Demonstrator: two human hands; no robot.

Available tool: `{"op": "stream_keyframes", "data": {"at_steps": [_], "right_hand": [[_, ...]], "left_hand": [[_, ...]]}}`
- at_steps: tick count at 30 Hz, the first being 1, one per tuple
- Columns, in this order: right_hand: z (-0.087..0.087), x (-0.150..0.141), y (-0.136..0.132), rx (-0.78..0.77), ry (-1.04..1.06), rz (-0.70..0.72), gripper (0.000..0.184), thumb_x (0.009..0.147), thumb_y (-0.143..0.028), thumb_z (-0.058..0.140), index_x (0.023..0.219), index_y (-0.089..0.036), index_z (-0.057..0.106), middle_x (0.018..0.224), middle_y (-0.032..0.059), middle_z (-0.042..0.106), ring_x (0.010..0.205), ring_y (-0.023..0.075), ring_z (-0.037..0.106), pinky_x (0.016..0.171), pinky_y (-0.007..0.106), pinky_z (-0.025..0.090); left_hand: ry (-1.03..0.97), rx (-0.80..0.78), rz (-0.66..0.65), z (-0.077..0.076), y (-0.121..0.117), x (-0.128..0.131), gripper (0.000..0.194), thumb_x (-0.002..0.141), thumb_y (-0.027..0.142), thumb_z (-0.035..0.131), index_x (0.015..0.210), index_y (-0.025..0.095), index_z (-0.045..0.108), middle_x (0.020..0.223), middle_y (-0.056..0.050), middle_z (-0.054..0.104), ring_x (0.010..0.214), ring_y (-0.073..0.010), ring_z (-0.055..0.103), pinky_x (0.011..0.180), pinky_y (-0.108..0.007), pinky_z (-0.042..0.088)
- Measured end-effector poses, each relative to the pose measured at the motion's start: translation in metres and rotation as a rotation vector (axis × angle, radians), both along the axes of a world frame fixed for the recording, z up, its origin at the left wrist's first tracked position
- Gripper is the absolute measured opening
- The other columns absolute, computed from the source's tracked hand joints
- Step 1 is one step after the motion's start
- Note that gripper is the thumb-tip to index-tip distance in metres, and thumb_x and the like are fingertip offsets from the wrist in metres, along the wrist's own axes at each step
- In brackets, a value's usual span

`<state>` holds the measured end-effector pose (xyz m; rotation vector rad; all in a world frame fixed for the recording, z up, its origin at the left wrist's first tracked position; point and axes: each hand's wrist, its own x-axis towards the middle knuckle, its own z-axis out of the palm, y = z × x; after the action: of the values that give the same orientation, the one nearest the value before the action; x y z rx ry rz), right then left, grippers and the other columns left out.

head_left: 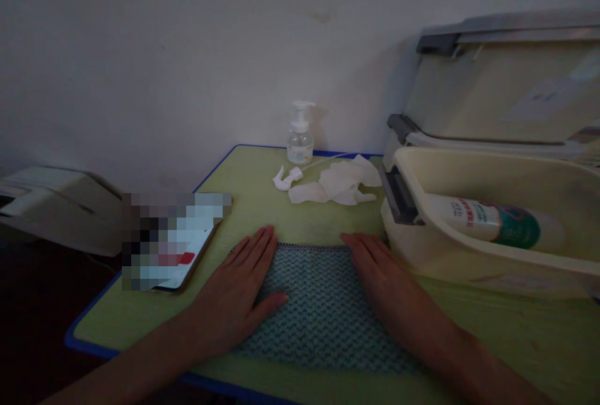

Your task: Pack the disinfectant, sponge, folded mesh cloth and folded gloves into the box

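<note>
A blue-green cloth [319,305] with a woven zigzag texture lies flat on the green table [262,224], its far edge trimmed in a dark check. My left hand [239,289] rests on its left side, fingers stretched forward and thumb out over the fabric. On the right side lies my right hand [387,283], palm down, fingers pointing forward and inward near the far corner. Neither hand holds anything. Parts of the cloth's side edges are hidden under my hands and forearms.
A phone [187,249], partly pixelated, lies at the left. Behind the cloth are a pump bottle [300,142], a white spray nozzle [287,178] and crumpled white gloves [335,181]. An open cream bin [450,261] on the right contains a white-and-teal bottle [497,220]. A wall backs the table.
</note>
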<state>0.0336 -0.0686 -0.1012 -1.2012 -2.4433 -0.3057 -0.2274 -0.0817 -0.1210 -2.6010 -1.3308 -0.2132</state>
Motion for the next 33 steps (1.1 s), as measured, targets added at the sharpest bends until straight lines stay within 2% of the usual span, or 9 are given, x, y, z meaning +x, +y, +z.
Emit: {"op": "stream_keyframes", "data": {"at_steps": [4,10,14,21,25,29,33], "right_hand": [[0.001,-0.002,0.006,-0.016,-0.051,-0.045,0.051,0.074,0.009,0.027,0.115,-0.009,0.051,0.097,0.0133,0.062,0.09,0.0222,0.061,0.077,0.037,0.055],[0.0,-0.003,0.01,-0.052,-0.148,-0.112,0.039,0.08,0.002,0.036,0.114,-0.008,0.053,0.096,0.0134,0.061,0.088,0.0253,0.059,0.074,0.041,0.052],[-0.002,-0.004,0.012,-0.067,-0.138,-0.132,0.033,0.083,-0.001,0.039,0.109,-0.011,0.055,0.094,0.0114,0.06,0.089,0.0247,0.057,0.075,0.04,0.049],[-0.001,-0.005,0.011,-0.119,-0.097,-0.129,0.022,0.081,0.0,0.044,0.093,-0.012,0.058,0.089,0.0102,0.057,0.085,0.0247,0.055,0.073,0.039,0.048],[0.002,-0.004,0.011,-0.081,-0.071,-0.103,0.018,0.082,-0.001,0.045,0.084,-0.014,0.058,0.087,0.0082,0.056,0.079,0.0218,0.054,0.07,0.036,0.048],[0.005,-0.005,0.011,-0.043,-0.072,-0.072,0.019,0.082,0.0,0.043,0.079,-0.014,0.055,0.082,0.0077,0.057,0.074,0.0207,0.054,0.068,0.033,0.046],[0.009,-0.004,0.008,-0.068,-0.09,-0.078,0.021,0.082,0.001,0.042,0.081,-0.015,0.055,0.079,0.0067,0.058,0.072,0.0203,0.056,0.064,0.032,0.045]], "left_hand": [[-0.014,0.018,-0.006,-0.002,0.0,0.0,0.076,0.092,0.055,0.031,0.146,0.007,0.007,0.148,-0.019,0.028,0.137,-0.0269,0.026,0.108,-0.042,0.032],[-0.019,0.003,0.0,-0.001,-0.001,0.001,0.077,0.092,0.054,0.029,0.146,0.01,-0.003,0.149,-0.018,0.026,0.138,-0.0262,0.026,0.108,-0.041,0.031],[-0.03,-0.023,0.003,0.0,0.0,0.001,0.076,0.092,0.054,0.029,0.147,0.011,-0.002,0.149,-0.017,0.025,0.137,-0.0261,0.027,0.109,-0.042,0.031],[-0.037,-0.054,0.02,0.0,-0.001,0.001,0.07,0.093,0.054,0.028,0.145,0.008,0.018,0.149,-0.016,0.025,0.138,-0.0257,0.024,0.11,-0.042,0.029],[-0.037,-0.05,0.022,0.001,-0.001,0.002,0.07,0.093,0.054,0.028,0.143,0.006,0.022,0.149,-0.016,0.027,0.138,-0.0255,0.025,0.11,-0.041,0.03],[-0.043,-0.053,0.027,0.002,-0.001,0.002,0.069,0.093,0.054,0.028,0.144,0.008,0.019,0.149,-0.016,0.027,0.138,-0.0251,0.026,0.11,-0.041,0.03],[-0.057,-0.061,0.032,0.002,-0.001,0.002,0.071,0.093,0.054,0.028,0.146,0.011,0.011,0.149,-0.016,0.027,0.137,-0.0253,0.027,0.11,-0.042,0.03]]}}
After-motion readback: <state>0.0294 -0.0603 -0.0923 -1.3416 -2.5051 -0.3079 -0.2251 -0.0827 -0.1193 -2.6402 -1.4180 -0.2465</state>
